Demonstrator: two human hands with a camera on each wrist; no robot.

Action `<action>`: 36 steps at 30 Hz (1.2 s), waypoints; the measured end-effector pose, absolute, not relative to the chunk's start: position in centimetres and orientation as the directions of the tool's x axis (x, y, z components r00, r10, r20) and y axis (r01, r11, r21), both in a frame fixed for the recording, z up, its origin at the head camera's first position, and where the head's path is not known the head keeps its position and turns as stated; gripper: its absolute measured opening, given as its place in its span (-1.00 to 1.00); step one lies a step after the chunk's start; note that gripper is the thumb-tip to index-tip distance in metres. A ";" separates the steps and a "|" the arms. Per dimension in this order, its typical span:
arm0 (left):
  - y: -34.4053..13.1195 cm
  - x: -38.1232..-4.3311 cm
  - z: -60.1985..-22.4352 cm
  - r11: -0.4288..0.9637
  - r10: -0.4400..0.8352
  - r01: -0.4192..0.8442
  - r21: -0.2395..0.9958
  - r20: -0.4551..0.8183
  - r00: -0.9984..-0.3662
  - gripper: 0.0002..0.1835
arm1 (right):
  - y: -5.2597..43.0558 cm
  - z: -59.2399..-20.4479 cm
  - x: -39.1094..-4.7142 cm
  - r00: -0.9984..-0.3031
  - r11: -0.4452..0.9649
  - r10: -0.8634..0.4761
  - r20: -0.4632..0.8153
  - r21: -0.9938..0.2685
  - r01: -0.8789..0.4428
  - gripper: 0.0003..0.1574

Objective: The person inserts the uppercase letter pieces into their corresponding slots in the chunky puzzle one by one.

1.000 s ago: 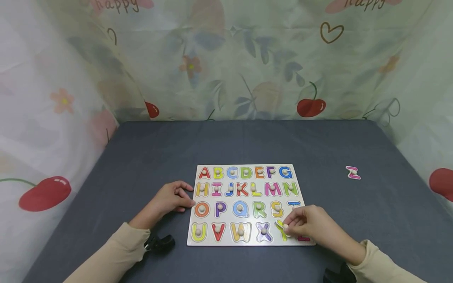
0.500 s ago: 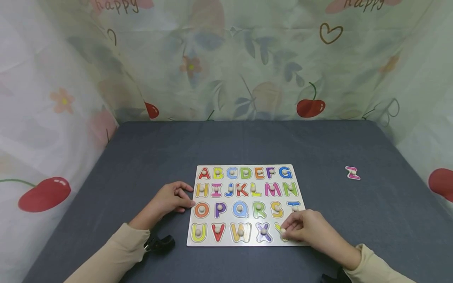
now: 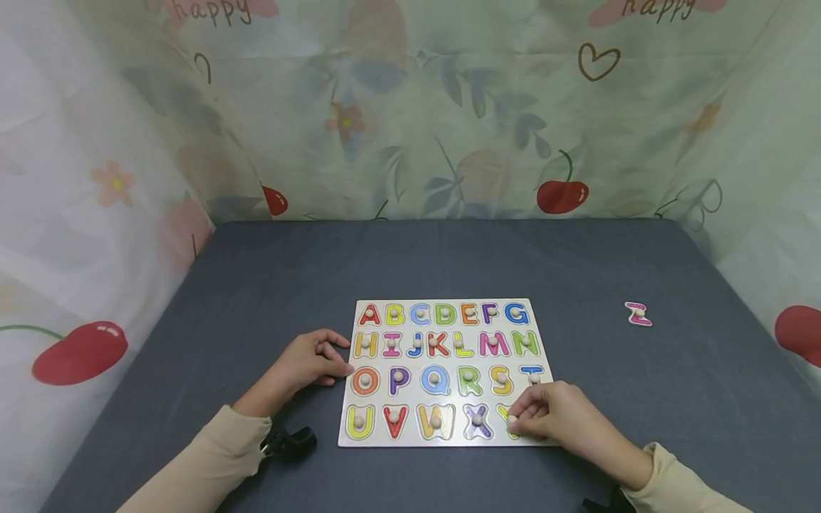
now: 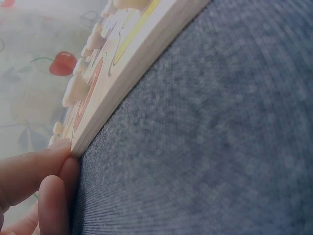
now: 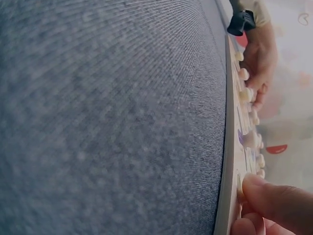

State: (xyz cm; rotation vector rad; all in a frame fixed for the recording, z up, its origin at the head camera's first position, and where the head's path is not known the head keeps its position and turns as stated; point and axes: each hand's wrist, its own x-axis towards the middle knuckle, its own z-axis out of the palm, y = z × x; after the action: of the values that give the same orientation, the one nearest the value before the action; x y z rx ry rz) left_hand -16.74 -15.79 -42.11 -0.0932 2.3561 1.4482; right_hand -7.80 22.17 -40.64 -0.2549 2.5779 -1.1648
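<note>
A white wooden alphabet puzzle board (image 3: 410, 362), with coloured knobbed letters, lies flat on the table. My left hand (image 3: 312, 360) rests at its left side, fingertips touching the edge; the left wrist view shows a fingertip (image 4: 61, 149) on that edge. At the board's lower right, my right hand (image 3: 567, 417) pinches the knob of the yellow letter Y piece (image 3: 503, 410). That Y lies at its slot beside the X piece (image 3: 477, 420), partly covered by the fingers. The space right of Y is hidden under the hand. A pink letter Z piece (image 3: 638, 313) lies apart on the right.
A dark grey cloth covers the table (image 3: 436, 256). Printed curtains (image 3: 410, 128) hang behind it and on both sides. A black strap (image 3: 291, 443) is on the left wrist.
The right hand has shifted slightly down and left, and the tilted Y piece has settled lower at its slot. The left hand and the Z piece stay put.
</note>
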 end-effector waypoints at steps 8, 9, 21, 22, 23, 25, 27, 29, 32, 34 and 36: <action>-15.8 -16.7 -41.9 0.472 0.133 -0.249 0.845 -0.348 -0.928 -0.50 | 22.2 -40.7 -8.1 -0.934 0.661 -0.298 -0.198 -0.748 -0.052 -0.82; -15.8 -16.7 -41.9 0.473 0.134 -0.249 0.845 -0.348 -0.928 -0.50 | 22.2 -40.7 -8.1 -0.934 0.664 -0.301 -0.192 -0.745 -0.062 -0.83; -15.9 -16.7 -41.8 0.471 0.133 -0.260 0.843 -0.359 -0.924 -0.50 | 22.7 -40.6 -8.6 -0.908 0.636 -0.382 -0.173 -0.762 -0.122 -0.72; -15.9 -16.7 -41.9 0.471 0.132 -0.261 0.842 -0.360 -0.923 -0.50 | 22.9 -40.4 -8.7 -0.906 0.630 -0.388 -0.172 -0.767 -0.124 -0.71; -15.9 -16.7 -41.9 0.471 0.132 -0.262 0.842 -0.361 -0.923 -0.50 | 23.2 -40.0 -8.9 -0.905 0.622 -0.389 -0.170 -0.773 -0.122 -0.69; -15.8 -16.7 -41.9 0.472 0.130 -0.263 0.842 -0.361 -0.923 -0.50 | 23.9 -39.1 -9.3 -0.915 0.619 -0.371 -0.159 -0.777 -0.116 -0.67; -15.8 -16.7 -41.9 0.472 0.128 -0.264 0.841 -0.362 -0.923 -0.50 | 24.8 -38.0 -10.0 -0.934 0.628 -0.326 -0.149 -0.772 -0.097 -0.66; -15.8 -16.7 -41.9 0.473 0.127 -0.264 0.840 -0.362 -0.923 -0.50 | 26.2 -36.8 -10.8 -0.950 0.625 -0.284 -0.132 -0.776 -0.079 -0.62; -15.8 -16.7 -41.8 0.474 0.124 -0.265 0.839 -0.362 -0.924 -0.50 | 28.8 -35.1 -12.2 -0.967 0.626 -0.233 -0.104 -0.777 -0.067 -0.55; -15.8 -16.7 -41.8 0.474 0.123 -0.266 0.839 -0.362 -0.924 -0.50 | 30.7 -34.2 -13.2 -0.975 0.624 -0.213 -0.058 -0.776 -0.090 -0.53; -15.7 -16.7 -41.8 0.473 0.123 -0.265 0.840 -0.361 -0.924 -0.50 | 32.8 -33.6 -14.0 -0.981 0.622 -0.192 -0.006 -0.774 -0.117 -0.56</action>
State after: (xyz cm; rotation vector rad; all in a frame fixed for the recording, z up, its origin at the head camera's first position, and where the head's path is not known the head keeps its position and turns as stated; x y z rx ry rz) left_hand -16.67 -15.73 -41.83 -0.1188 2.3529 1.4379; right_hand -14.05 32.81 -33.55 -0.2625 2.7492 -1.3017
